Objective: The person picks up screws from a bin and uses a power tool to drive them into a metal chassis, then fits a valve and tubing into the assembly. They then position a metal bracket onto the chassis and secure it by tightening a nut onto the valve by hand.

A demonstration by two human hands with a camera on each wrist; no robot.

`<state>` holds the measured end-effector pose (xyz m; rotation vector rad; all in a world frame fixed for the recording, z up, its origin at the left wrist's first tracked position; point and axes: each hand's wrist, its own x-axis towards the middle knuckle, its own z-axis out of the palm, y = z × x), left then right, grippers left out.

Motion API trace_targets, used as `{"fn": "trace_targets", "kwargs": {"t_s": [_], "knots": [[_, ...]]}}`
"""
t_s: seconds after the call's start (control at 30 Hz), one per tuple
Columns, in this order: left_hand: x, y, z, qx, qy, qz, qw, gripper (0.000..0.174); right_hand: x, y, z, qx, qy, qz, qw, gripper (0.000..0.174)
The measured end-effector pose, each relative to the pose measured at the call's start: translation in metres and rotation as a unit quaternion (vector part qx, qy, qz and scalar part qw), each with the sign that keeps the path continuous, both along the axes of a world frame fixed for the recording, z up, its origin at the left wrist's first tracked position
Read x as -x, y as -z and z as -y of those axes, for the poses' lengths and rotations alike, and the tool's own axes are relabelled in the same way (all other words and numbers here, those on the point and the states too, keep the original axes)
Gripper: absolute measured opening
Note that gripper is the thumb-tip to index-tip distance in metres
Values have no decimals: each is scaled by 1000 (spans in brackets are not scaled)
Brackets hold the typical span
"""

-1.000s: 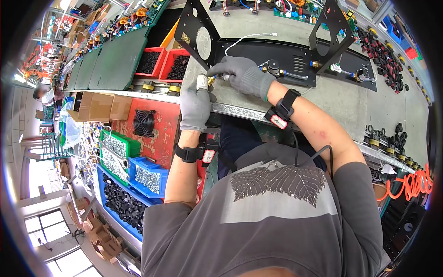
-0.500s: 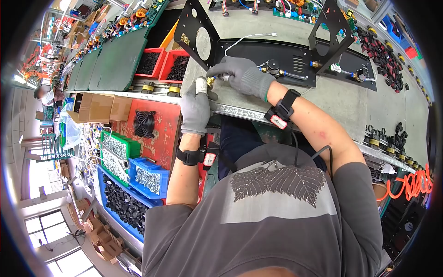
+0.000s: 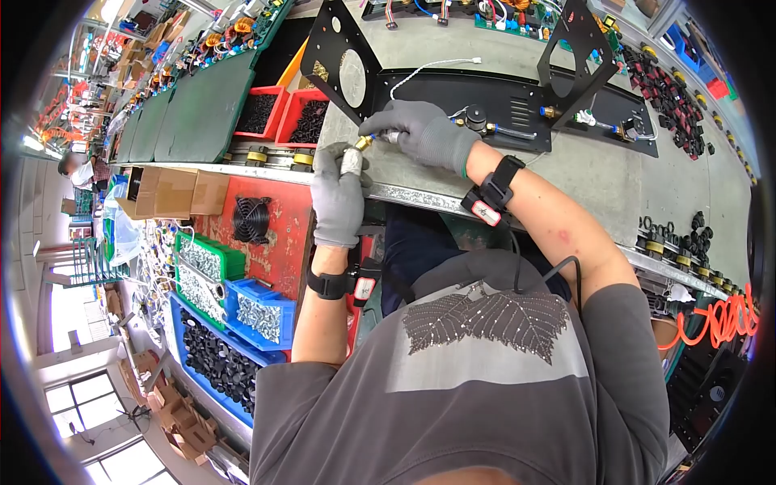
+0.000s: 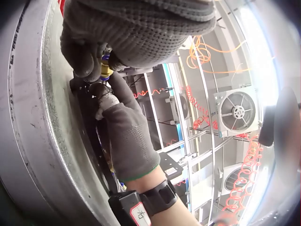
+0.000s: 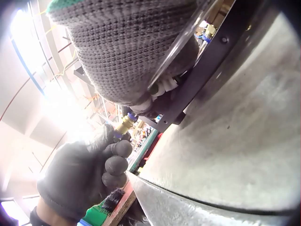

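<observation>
In the head view my gloved left hand (image 3: 338,198) is at the bench's front edge, its thumb (image 3: 351,162) white at the tip. It pinches a small brass push-in fitting (image 3: 364,142) with blue ends, clearer in the right wrist view as a brass fitting (image 5: 124,125). My gloved right hand (image 3: 428,136) meets it from the right, fingers curled round a pale piece (image 5: 164,88) just beyond the fitting. A clear tube (image 5: 181,47) runs past the right hand. Right behind stands a black metal bracket frame (image 3: 453,81) carrying a round black part (image 3: 477,120).
Red bins (image 3: 305,117) of small black parts stand left of the frame. Below the bench edge are a black fan guard (image 3: 252,220), a green bin (image 3: 202,271) and a blue bin (image 3: 260,317) of screws. A white twisted cable (image 3: 432,68) lies over the frame.
My left hand has turned slightly, its fingers now reaching further up beside the thumb. The brass fitting now slants up toward the right hand, which has barely moved.
</observation>
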<state>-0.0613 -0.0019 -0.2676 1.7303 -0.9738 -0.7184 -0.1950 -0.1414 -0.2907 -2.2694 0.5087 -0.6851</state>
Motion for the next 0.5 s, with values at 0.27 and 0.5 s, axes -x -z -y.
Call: {"fn": "trace_targets", "kwargs": {"t_s": [0.27,0.5], "knots": [[-25,12,-1,-92,18,425,900,39,1,-2,4,-120,-11,18,993,27],[-1,-6,12,107,56,355,927,47,2,-5,6,-101,-21,5,995,22]]}}
